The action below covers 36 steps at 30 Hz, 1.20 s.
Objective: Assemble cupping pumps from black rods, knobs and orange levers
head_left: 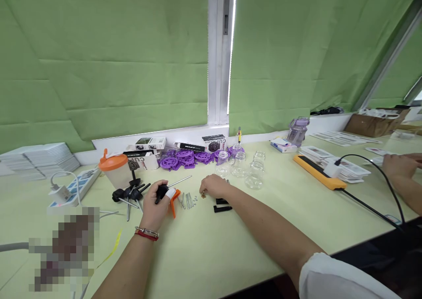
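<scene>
My left hand (157, 204) is wrapped around a black part (161, 192) with a thin metal rod (180, 181) pointing right. An orange lever-like piece (174, 202) shows beside the white-wrapped thumb; whether it joins the black part, I cannot tell. My right hand (213, 185) has its fingers drawn together at some small brass-coloured pieces (203, 196); what is between the fingertips is too small to make out. Several metal screws (188, 201) and tiny nuts (195, 198) lie between the hands. Black plastic pieces (222, 209) lie under my right wrist, near partly hidden springs (227, 181).
Black parts with rods (132, 193) and an orange-lidded cup (114, 169) stand left, near a power strip (77, 187). Purple plastic parts (186, 158), boxes (145, 160) and clear jars (254, 176) line the back. An orange power strip (319, 172) and another person's hand (400, 165) are right.
</scene>
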### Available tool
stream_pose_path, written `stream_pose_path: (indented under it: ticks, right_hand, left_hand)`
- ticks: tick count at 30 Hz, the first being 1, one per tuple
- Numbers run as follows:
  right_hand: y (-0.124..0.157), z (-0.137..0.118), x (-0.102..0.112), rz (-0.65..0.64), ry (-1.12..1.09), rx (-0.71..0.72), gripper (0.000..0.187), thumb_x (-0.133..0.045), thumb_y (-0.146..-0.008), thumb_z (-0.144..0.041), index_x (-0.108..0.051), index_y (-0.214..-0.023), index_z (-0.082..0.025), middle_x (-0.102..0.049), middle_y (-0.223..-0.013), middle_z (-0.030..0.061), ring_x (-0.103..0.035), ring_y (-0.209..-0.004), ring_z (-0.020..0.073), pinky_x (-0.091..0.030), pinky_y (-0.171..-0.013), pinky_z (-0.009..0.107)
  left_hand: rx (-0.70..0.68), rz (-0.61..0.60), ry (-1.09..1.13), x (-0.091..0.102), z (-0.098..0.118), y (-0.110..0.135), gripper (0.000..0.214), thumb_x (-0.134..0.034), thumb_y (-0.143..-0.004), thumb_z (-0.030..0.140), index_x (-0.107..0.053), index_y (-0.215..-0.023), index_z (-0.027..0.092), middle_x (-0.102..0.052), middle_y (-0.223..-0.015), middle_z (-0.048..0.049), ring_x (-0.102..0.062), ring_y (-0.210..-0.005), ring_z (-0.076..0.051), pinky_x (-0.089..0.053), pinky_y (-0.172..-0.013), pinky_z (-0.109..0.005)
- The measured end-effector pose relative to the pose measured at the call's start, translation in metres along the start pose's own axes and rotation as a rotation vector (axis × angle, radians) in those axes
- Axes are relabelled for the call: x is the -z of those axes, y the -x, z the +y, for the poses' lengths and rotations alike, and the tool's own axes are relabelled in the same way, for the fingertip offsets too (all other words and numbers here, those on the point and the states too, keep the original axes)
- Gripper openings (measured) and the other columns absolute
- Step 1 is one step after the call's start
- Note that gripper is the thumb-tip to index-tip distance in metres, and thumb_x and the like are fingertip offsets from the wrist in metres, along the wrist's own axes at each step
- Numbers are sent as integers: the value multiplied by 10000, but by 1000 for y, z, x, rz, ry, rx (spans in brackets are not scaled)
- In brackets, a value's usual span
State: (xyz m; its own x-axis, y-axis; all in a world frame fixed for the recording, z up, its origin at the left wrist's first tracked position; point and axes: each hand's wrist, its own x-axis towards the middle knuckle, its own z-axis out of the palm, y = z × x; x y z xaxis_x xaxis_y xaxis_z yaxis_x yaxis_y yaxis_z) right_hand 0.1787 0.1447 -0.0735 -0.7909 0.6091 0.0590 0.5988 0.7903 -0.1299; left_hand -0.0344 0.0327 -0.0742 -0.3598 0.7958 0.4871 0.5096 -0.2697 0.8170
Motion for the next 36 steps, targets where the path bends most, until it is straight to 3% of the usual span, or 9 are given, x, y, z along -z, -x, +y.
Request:
stream_pose_path:
  ticks: [8,13,17,19,24,28,31,36]
  right_hand:
    - [3,-1,-2,10,-59,-39,239,-571,-718,-79,-754,-757,-227,-724,-858,22,-612,-781,167,-366,-705,252]
    - [6,-5,4,62,-132,-78,194,-564,-735,-83,-722,-729,-195,-711,-859,38,-603,-794,168,-378,-754,264]
    - [19,1,18,168,-215,-127,214,-482,-817,-121,-688,-849,-171,-683,-959,63,-585,-844,167,-396,-753,271]
    - [31,5,25,271,-384,-174,201,-462,-843,-165,-659,-879,-168,-665,-923,55,-568,-800,153,-407,-708,265]
    - [61,10,34,466,-1075,-236,152,-600,-776,-314,-605,-809,-166,-568,-705,-7,-462,-588,100,-375,-572,248]
    - [74,5,31,577,-1625,-246,267,-725,-684,-361,-580,-792,-165,-587,-734,-1,-472,-572,80,-378,-551,234]
    - [75,3,25,576,-1771,-287,303,-776,-637,-347,-587,-776,-156,-604,-741,8,-498,-595,80,-399,-562,229]
    - [70,0,15,526,-1722,-361,335,-789,-618,-377,-594,-759,-144,-630,-749,27,-538,-613,96,-406,-554,232]
  left_hand:
    - [-17,6,-34,-1,-2,-2,355,-635,-740,346,-559,-1057,205,-577,-1038,-63,-559,-945,-207,-451,-876,-364]
    - [36,-31,202,-6,0,-2,532,-673,-679,260,-473,-1169,220,-539,-1023,-56,-580,-897,-181,-496,-812,-337]
    - [5,-10,356,-14,10,-8,551,-654,-685,259,-446,-1194,236,-526,-1020,-53,-573,-905,-176,-500,-793,-313]
    - [-19,-20,403,-19,17,-12,506,-596,-724,310,-444,-1200,231,-530,-1026,-63,-571,-921,-184,-500,-790,-315]
    - [17,-140,389,-29,37,-13,378,-375,-867,402,-531,-1136,188,-581,-943,-71,-585,-802,-168,-489,-759,-318]
    - [156,-227,483,-27,41,-2,331,-488,-852,420,-613,-1061,197,-619,-969,-65,-591,-771,-156,-484,-683,-281]
    - [253,-295,549,-22,37,4,317,-609,-774,392,-650,-1017,193,-628,-1056,-70,-607,-800,-166,-501,-690,-283]
    - [301,-297,500,-15,36,3,455,-687,-686,357,-616,-1116,227,-604,-1180,-78,-621,-822,-177,-509,-651,-277]
